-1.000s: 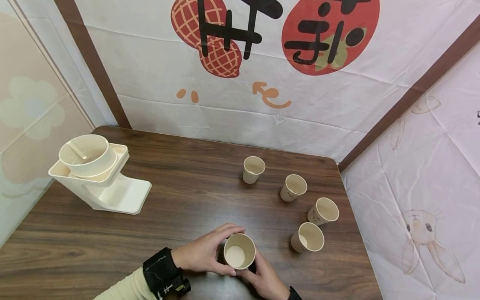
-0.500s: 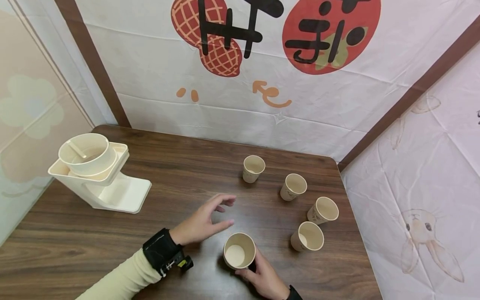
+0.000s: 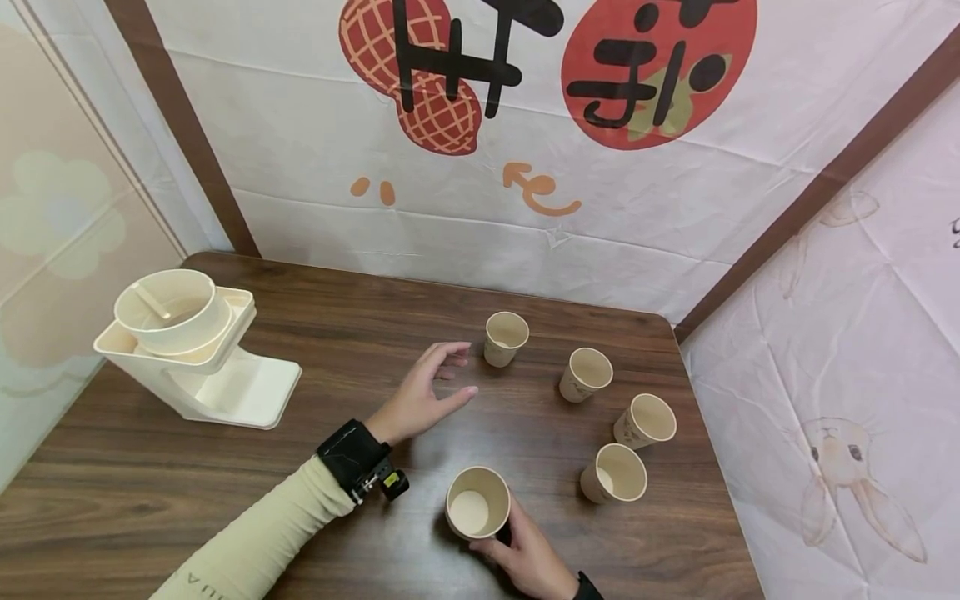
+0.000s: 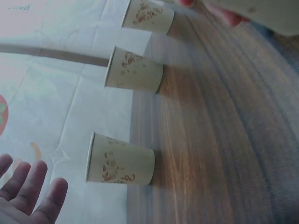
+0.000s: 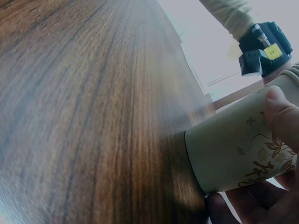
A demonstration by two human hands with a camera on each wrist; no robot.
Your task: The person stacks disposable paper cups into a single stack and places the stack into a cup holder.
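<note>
My right hand (image 3: 528, 554) grips a beige paper cup (image 3: 478, 502) at the near middle of the table, thumb and fingers around its side. Brown floral print marks that cup (image 5: 238, 149) in the right wrist view; doubled lines show at its rim, and whether cups are nested cannot be told. My left hand (image 3: 422, 396) is in the air, holding nothing, thumb and fingers spread. Just right of its fingertips stands an upright paper cup (image 3: 506, 342), apart from the hand. That cup (image 4: 121, 161) also shows in the left wrist view, beside the left fingers (image 4: 53, 198).
More paper cups stand upright along the right: one at the back (image 3: 587, 375), one farther right (image 3: 647, 421), one nearer (image 3: 615, 475). A cream stand (image 3: 255, 392) at the left bears a white bowl (image 3: 187, 325) with a light stick-like handle inside. Fabric walls border the brown table (image 3: 360, 325).
My left hand has let go of the near cup and moved away toward the back of the table, up beside the farthest cup. My right hand still holds the near cup in place.
</note>
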